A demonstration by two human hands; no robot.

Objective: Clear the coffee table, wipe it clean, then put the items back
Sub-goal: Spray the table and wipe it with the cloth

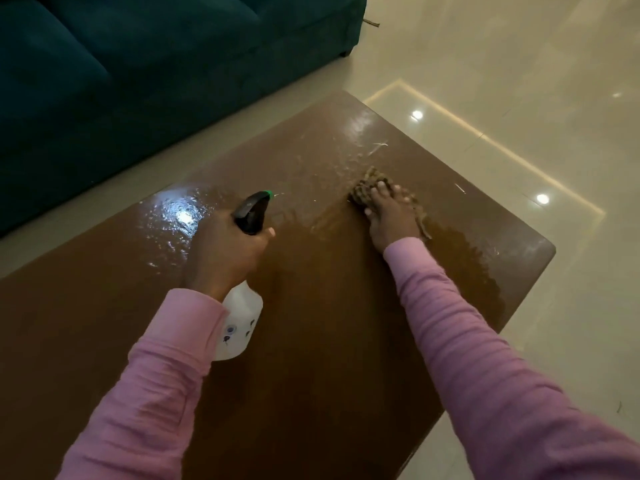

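Right, I see the left hand (225, 251) clenched round the spray bottle (241, 315), its nozzle aimed toward one o'clock above the wet coffee table (311, 358). The right hand (389, 220) lies flat, fingers spread, pressing the brown cloth (365, 188) onto the tabletop at two o'clock. A teal sofa (138, 64) sits at ten o'clock.

So my left hand (225, 251) is wrapped round the bottle (242, 308) neck, thumb poking out front, arm bent in from bottom left. My right arm's stretched forward, right hand (391, 218) palm down, fingers spread flat on the cloth (365, 187).
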